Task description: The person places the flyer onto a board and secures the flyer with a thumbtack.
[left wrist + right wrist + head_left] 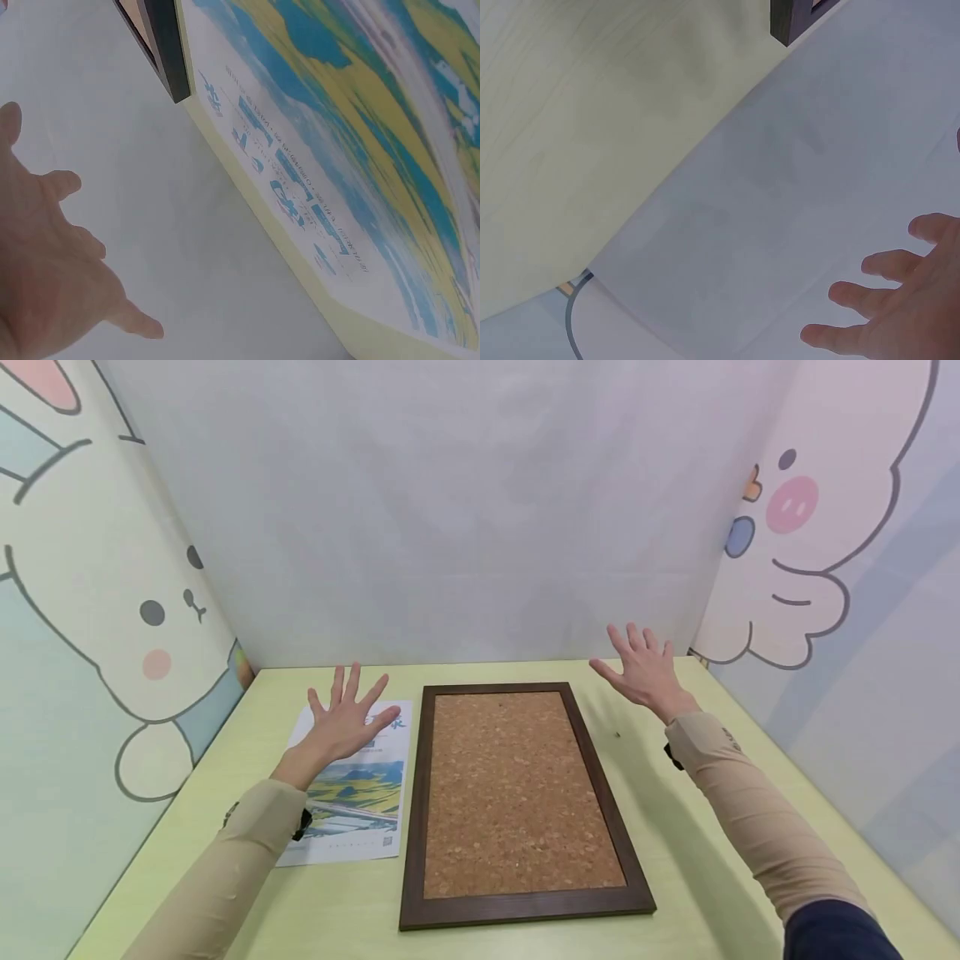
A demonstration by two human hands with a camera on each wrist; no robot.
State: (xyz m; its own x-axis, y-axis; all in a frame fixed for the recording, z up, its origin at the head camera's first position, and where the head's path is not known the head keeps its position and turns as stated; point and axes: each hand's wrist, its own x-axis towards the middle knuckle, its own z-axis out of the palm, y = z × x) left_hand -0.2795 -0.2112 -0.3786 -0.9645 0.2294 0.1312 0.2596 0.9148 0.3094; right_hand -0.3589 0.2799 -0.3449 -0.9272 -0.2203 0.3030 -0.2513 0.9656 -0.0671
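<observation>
Since it is a single printed sheet lying flat on the pale yellow-green table (525,672), the poster (358,793) looks light, limp and prone to crease, and with nothing raised to catch it would likely be best lifted by sliding a fingertip under a free edge or corner, probably the near one by the left sleeve. It lies at the table's left, its right edge just beside the left rail of the cork board (517,793). Above its far end hovers the left hand (347,720), fingers straight and fanned apart, palm down, gripping nothing; whether the palm touches the paper I cannot tell, though the left wrist view shows the fingers (64,184) lifted clear against the grey backdrop with the print well below them. To the right, the cork board is a stiff panel in a dark wooden frame, heavier and rigid, its cork face soft and easily dented; the frame rails on the long sides seem the natural places to take hold. It lies lengthwise in the middle of the table, between both hands. Farther right, the right hand (643,672) is raised above bare tabletop beyond the board's far right corner, fingers spread and empty, apart from the frame.
</observation>
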